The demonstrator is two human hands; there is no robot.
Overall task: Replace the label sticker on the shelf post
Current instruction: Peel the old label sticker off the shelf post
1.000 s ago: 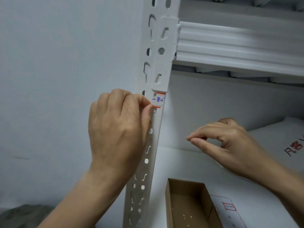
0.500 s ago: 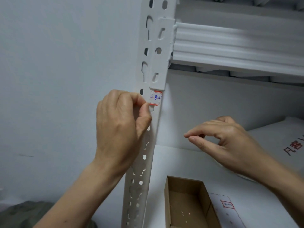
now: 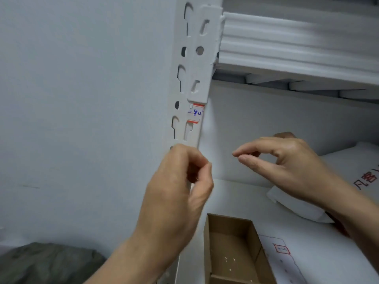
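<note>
Your path to the label sticker (image 3: 195, 113) lies open from below and right; the shelf beam (image 3: 287, 48) caps it above, the wall (image 3: 82, 99) closes the left (cardboard box (image 3: 229, 224) sits well below).

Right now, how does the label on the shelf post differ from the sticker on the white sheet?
The post label stands upright on the shelf post; the sheet sticker lies flat on the white sheet. The post label shows red bands top and bottom with blue writing; the sheet sticker has a full red outline, text unreadable. Both are small, white and red.
</note>
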